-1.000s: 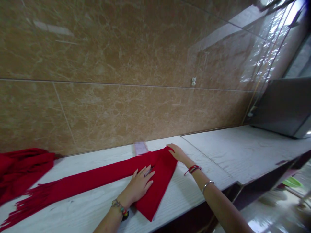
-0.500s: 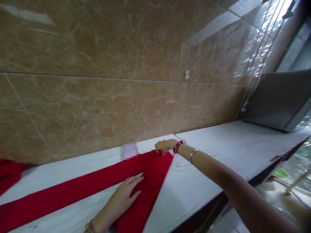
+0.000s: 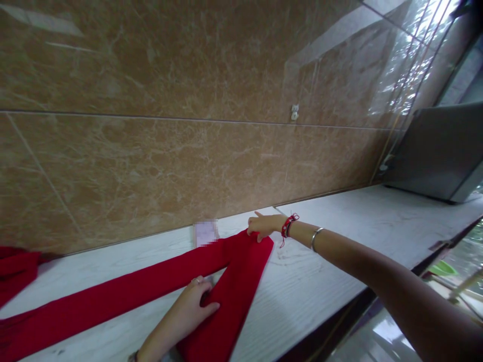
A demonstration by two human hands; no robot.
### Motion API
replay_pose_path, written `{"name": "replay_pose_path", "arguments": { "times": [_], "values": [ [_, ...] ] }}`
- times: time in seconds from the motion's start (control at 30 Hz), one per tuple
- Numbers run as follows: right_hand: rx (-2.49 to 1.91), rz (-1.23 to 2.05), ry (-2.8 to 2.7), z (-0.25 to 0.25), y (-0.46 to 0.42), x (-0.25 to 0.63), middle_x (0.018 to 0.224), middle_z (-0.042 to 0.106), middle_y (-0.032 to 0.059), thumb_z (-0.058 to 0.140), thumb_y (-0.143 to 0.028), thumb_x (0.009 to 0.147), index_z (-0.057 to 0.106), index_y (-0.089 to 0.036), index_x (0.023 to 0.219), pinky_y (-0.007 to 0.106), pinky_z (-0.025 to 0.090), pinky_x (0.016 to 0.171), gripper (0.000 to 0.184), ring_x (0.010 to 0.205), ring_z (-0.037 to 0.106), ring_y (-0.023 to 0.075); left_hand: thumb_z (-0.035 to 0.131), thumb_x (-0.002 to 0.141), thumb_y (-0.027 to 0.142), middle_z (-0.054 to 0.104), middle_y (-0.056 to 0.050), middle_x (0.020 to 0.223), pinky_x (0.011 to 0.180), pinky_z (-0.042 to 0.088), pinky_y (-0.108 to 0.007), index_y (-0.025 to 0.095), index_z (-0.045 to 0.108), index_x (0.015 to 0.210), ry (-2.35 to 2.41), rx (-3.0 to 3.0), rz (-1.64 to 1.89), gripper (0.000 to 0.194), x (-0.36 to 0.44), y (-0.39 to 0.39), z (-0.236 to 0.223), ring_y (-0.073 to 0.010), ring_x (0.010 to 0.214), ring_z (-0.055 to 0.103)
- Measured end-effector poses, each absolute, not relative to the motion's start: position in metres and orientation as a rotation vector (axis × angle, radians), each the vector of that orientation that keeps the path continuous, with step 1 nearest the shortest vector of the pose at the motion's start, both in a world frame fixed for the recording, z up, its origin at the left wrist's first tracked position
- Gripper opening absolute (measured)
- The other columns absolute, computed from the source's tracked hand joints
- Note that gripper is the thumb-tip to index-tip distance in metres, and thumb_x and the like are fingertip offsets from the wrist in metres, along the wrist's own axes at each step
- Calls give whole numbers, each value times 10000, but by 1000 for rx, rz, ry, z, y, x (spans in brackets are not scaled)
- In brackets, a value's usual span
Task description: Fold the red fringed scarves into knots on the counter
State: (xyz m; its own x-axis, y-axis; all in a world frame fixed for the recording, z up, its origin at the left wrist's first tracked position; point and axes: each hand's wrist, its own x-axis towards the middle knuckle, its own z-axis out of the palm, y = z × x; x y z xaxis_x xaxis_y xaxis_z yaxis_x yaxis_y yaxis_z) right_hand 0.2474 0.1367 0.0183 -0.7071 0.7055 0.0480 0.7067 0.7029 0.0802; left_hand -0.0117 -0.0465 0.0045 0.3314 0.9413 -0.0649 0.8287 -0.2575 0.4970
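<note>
A long red scarf (image 3: 113,296) lies across the white counter (image 3: 332,261), bent into a V at its right end. My right hand (image 3: 264,226) is closed on the scarf's far fold corner, fingers pinched on the cloth. Red string bracelets and a metal bangle ring that wrist. My left hand (image 3: 186,311) presses on the scarf where the two strips meet, fingers curled round the cloth's edge, a ring on one finger.
A brown marble-tiled wall (image 3: 188,125) rises right behind the counter. A small pale blurred card (image 3: 206,233) rests against it. More red fabric (image 3: 17,269) is bunched at far left. A grey box-like appliance (image 3: 437,151) stands at the right end; the counter's front edge drops to a glossy floor.
My right hand went from lying flat on the fold corner to pinching it. My left hand's fingers curled round the cloth. The view shifted left and closer.
</note>
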Motion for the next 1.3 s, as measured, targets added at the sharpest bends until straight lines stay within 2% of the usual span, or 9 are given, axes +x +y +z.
{"name": "replay_pose_path", "arguments": {
  "times": [0.1, 0.23, 0.47, 0.67, 0.8, 0.93, 1.03, 1.13, 1.3],
  "values": [
    [-954, 7, -3100, 24, 129, 254, 932, 606, 47, 581, -305, 744, 616, -215, 983, 474, 233, 953, 258, 1004, 476, 198, 522, 704, 280, 629, -38, 880, 741, 409, -258, 174, 569, 823, 1586, 2105, 359, 167, -13, -49, 7, -174, 814, 560],
    [-886, 135, -2920, 15, 126, 260, 968, 592, 67, 554, -254, 764, 595, -184, 1009, 366, 365, 883, 258, 978, 485, 192, 513, 715, 272, 640, -24, 900, 741, 424, -246, 189, 510, 883, 1537, 2050, 424, 187, -15, -52, 7, -161, 832, 578],
    [-1302, 45, -2509, -32, 110, 248, 1274, 423, 124, 387, -52, 732, 391, -155, 1270, 389, 298, 970, 548, 1184, 354, 192, 518, 732, 243, 583, -75, 1148, 891, 387, -323, 223, 275, 1318, 1654, 2173, 287, 635, -22, -53, -1, -202, 1029, 544],
    [-1615, -68, -2297, -47, 79, 220, 1398, 262, 125, 297, -350, 872, 258, -165, 1348, 499, 275, 952, 512, 1274, 201, 283, 486, 788, 343, 560, -4, 1192, 893, 391, -287, 323, 404, 1261, 1281, 2252, 234, 480, -22, -64, 8, -183, 1028, 541],
    [-1587, -192, -2393, -50, 70, 214, 1396, 264, 135, 268, -376, 886, 302, -162, 1332, 516, 218, 973, 496, 1274, 203, 282, 352, 863, 365, 580, -32, 1147, 887, 398, -296, 310, 454, 1229, 1328, 2335, 229, 385, -17, -64, 9, -177, 1013, 543],
    [-1617, -219, -2346, -51, 63, 209, 1417, 207, 132, 248, -419, 886, 253, -168, 1353, 558, 219, 953, 531, 1284, 165, 300, 456, 818, 335, 342, -36, 1372, 990, 258, -481, 390, 374, 1258, 1603, 2502, 205, 451, -19, -58, 2, -268, 1245, 302],
    [-1557, -236, -2376, -53, 57, 204, 1408, 237, 129, 233, -430, 889, 272, -157, 1348, 544, 194, 976, 535, 1291, 151, 290, 418, 838, 357, 129, 6, 1454, 999, 113, -582, 439, 321, 1266, 1575, 2557, 109, 447, -24, -56, -4, -309, 1310, 71],
    [-1544, -222, -2411, -52, 52, 201, 1392, 273, 133, 237, -411, 892, 296, -143, 1338, 540, 182, 986, 523, 1292, 155, 281, 375, 858, 347, 43, 5, 1461, 998, 77, -590, 440, 230, 1300, 1514, 2598, 83, 474, -28, -55, -6, -310, 1309, -10],
    [-1594, -159, -2356, -45, 40, 194, 1418, 200, 122, 219, -425, 892, 234, -159, 1363, 569, 185, 972, 541, 1297, 126, 290, 297, 883, 380, 7, 45, 1459, 1007, 52, -575, 475, 277, 1267, 1375, 2626, 11, 396, -31, -52, -5, -300, 1305, -50]
  ]
}}
